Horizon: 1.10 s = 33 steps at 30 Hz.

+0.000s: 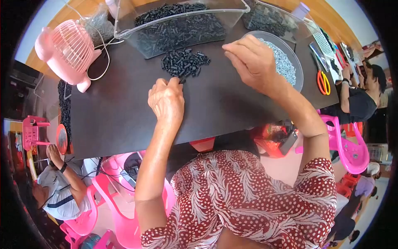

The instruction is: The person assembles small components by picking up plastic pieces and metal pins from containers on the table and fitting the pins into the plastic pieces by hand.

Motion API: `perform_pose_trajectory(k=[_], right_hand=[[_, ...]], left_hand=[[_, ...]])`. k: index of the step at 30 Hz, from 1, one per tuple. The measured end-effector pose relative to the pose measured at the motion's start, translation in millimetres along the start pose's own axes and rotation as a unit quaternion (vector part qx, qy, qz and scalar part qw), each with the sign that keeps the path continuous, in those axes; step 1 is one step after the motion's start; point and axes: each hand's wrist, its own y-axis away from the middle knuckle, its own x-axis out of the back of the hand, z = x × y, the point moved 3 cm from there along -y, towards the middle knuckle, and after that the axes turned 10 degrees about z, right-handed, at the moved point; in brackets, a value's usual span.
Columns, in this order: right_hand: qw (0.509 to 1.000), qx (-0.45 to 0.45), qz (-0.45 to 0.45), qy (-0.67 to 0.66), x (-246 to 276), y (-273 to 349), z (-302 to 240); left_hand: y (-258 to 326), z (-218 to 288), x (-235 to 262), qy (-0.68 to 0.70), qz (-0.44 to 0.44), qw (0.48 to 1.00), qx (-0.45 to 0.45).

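My left hand (166, 98) pinches one small black part (181, 80) beside the black pile (185, 63) mid-table; my right hand (248, 60), fingers loosely curled and empty, hovers over the far-right screw dish (295, 62). A careless sweep could scatter parts.

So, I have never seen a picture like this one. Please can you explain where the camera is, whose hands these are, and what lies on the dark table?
There is no machine here. The camera sits on a person's head and looks down, and its wide lens bends the edges. Both forearms come from below and belong to that person. The left hand pinches a small black piece at the edge of a pile of black pieces on the dark table. The right hand hovers over a round dish of small silvery parts; whether it holds one cannot be seen. Behind stand a clear tub of black pieces, a pink fan and orange scissors. Other people sit at both sides.
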Motion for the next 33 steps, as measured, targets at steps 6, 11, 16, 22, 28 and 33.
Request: perform_pose_trajectory(k=[6, 11, 16, 22, 28, 33], right_hand=[[0.993, -0.081, -0.041, -0.08, -18.6, 22.2, -16.2], [0.987, -0.113, -0.07, -0.09, -25.6, 33.1, -33.7], [0.98, -0.148, -0.071, -0.112, -27.6, 40.0, -45.5], [0.874, -0.397, -0.043, -0.276, -26.9, 49.1, -68.9], [0.94, -0.24, -0.008, -0.243, -20.5, 26.7, -89.2], [0.948, -0.224, -0.027, -0.224, -18.7, 25.2, -93.0]], left_hand=[[-0.5, 1.6, 1.2, 0.078, 0.014, 0.997, 0.026], [-7.1, 11.6, -2.4, 0.035, -0.01, 0.999, 0.0], [3.5, 9.5, 9.0, 0.134, -0.015, 0.99, 0.032], [32.5, 10.2, 31.3, 0.58, -0.077, 0.74, 0.331], [44.6, 8.7, 42.6, 0.657, -0.071, 0.662, 0.353], [51.3, 8.9, 43.9, 0.673, -0.097, 0.636, 0.366]])
